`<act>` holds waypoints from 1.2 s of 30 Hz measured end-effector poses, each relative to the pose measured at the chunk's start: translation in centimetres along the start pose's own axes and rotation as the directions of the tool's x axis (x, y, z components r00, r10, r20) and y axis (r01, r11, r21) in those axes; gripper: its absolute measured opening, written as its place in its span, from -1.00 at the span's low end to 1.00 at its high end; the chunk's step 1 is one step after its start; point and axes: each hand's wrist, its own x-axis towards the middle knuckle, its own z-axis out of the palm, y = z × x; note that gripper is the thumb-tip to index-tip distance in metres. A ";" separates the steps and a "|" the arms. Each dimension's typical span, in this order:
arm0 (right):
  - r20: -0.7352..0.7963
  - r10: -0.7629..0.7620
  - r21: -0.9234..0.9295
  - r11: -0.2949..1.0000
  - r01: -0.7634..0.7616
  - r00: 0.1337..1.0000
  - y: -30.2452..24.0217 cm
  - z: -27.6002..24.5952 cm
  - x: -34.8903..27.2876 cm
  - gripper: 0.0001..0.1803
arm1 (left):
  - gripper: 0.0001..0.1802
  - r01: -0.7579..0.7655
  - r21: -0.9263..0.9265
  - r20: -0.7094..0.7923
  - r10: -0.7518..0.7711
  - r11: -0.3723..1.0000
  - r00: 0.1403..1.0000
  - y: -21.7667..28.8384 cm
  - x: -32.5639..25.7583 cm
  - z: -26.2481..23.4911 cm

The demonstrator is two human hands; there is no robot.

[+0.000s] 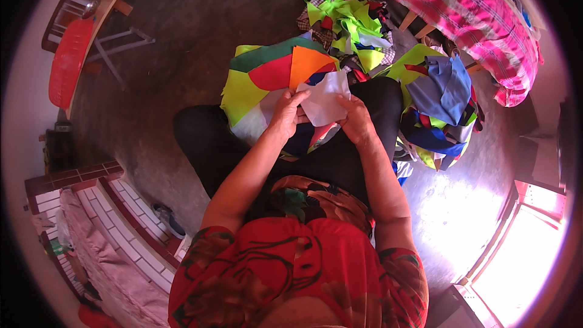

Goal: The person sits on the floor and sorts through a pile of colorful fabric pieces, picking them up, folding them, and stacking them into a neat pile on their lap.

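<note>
Both hands gripping white fabric piece (325,98) — left hand (287,112), right hand (356,118) fingers closed on edges; sewn patchwork (267,79) growing, scrap pile (437,103) still waiting.

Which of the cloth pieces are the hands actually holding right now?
The white piece. The left hand and right hand pinch its two sides, above the lap; the orange piece and red piece lie untouched just beyond.

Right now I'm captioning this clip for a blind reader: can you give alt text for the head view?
A seated person's left hand and right hand hold a white fabric piece over their lap, above a patchwork of orange, red, green and yellow pieces. A heap of fabric scraps lies on the floor to the right.
</note>
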 end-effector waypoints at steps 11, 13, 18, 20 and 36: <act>-0.175 -0.197 -0.073 0.980 0.187 0.965 -0.6 0.8 0.0 -0.32 | -0.70 -0.113 0.026 -0.006 0.113 0.993 0.994 1.2 2.8 1.2; -0.230 -0.218 -0.080 0.975 0.205 0.949 -0.6 1.1 -0.1 -0.25 | -0.70 -0.178 0.054 0.019 0.177 0.983 0.984 2.1 3.5 2.3; -0.267 -0.435 -0.191 0.898 0.395 0.860 -0.2 1.2 0.2 -0.19 | -0.68 -0.300 -0.043 0.167 0.303 0.953 0.938 5.2 4.8 5.3; -0.204 -0.637 -0.424 0.742 0.519 0.744 -0.5 1.3 -0.2 -0.21 | -0.67 -0.321 -0.065 0.202 0.328 0.945 0.923 5.6 5.3 5.6; -0.016 -0.599 -0.520 0.689 0.505 0.801 -1.6 1.7 -0.2 -0.44 | -0.69 -0.410 0.292 -0.102 0.455 0.864 0.885 -0.1 8.3 -0.3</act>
